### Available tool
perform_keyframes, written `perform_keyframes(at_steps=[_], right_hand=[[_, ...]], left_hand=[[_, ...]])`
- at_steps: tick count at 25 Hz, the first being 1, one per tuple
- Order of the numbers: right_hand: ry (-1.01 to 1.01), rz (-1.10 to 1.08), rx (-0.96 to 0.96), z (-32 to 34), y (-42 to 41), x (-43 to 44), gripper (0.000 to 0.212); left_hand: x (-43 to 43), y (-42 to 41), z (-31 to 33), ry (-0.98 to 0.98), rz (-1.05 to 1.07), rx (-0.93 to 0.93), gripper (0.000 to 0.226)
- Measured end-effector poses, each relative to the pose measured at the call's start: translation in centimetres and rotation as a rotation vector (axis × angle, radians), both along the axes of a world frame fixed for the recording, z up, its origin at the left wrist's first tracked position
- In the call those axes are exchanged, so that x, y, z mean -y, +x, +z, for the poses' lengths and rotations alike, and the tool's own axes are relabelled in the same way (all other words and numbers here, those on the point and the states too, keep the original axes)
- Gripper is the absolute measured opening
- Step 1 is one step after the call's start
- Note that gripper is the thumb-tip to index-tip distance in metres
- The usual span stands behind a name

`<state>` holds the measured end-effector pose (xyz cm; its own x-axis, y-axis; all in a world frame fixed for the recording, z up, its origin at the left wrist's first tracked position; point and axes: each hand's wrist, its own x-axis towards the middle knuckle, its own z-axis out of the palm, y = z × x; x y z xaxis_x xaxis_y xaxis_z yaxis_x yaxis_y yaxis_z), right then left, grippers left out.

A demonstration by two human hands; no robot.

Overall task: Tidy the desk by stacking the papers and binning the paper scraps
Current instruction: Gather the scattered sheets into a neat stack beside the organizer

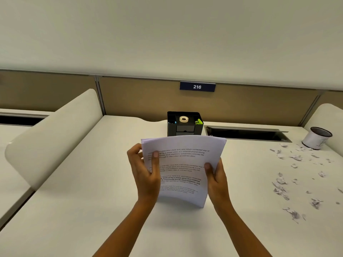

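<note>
Both hands, left (pixel 146 175) and right (pixel 216 179), grasp the papers (pixel 182 164) upright on the counter (pixel 92 201), apparently squaring them; scraps (pixel 295 157) lie unbinned at right near the bin (pixel 316 139).

Two hands (pixel 146 175) (pixel 217 180), one paper stack (pixel 182 162), one bin (pixel 315 140), many scraps (pixel 296 157).

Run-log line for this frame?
left hand: grips white printed paper stack, upright on white desk | right hand: grips stack | torn paper scraps: loose, desk right | white cylindrical bin: far-right
</note>
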<state>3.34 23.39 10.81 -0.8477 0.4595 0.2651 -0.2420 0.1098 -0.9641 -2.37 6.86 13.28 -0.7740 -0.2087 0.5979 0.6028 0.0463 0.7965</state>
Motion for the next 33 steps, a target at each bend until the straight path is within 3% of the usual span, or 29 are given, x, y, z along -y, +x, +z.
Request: perform_keyframes(at_steps=[4,8,14,19,22,28,33], right_hand=[[0.026,-0.001,0.065,-1.2,0.1,0.2,0.027],[0.010,-0.030,0.036,-0.7,0.1,0.1,0.029],[-0.016,0.019,0.028,0.0,0.3,0.2,0.037],[-0.038,0.010,-0.032,0.7,0.4,0.7,0.033],[-0.036,0.026,-0.038,0.7,0.6,0.7,0.031],[-0.025,-0.007,0.009,0.3,0.6,1.8,0.023],[-0.011,0.023,0.005,0.6,0.5,1.7,0.026]], left_hand=[[-0.7,0.3,-2.0,-0.056,-0.090,0.147,0.019],[-0.6,0.3,-1.7,-0.020,-0.085,0.135,0.013],[0.3,0.7,-1.0,0.048,-0.081,0.100,0.032],[0.3,0.9,0.1,0.045,-0.096,0.140,0.011],[0.5,1.0,0.3,0.031,-0.098,0.145,0.018],[0.8,1.6,-0.3,0.065,-0.192,0.322,0.025],[0.9,1.8,-0.4,0.083,-0.158,0.294,0.022]])
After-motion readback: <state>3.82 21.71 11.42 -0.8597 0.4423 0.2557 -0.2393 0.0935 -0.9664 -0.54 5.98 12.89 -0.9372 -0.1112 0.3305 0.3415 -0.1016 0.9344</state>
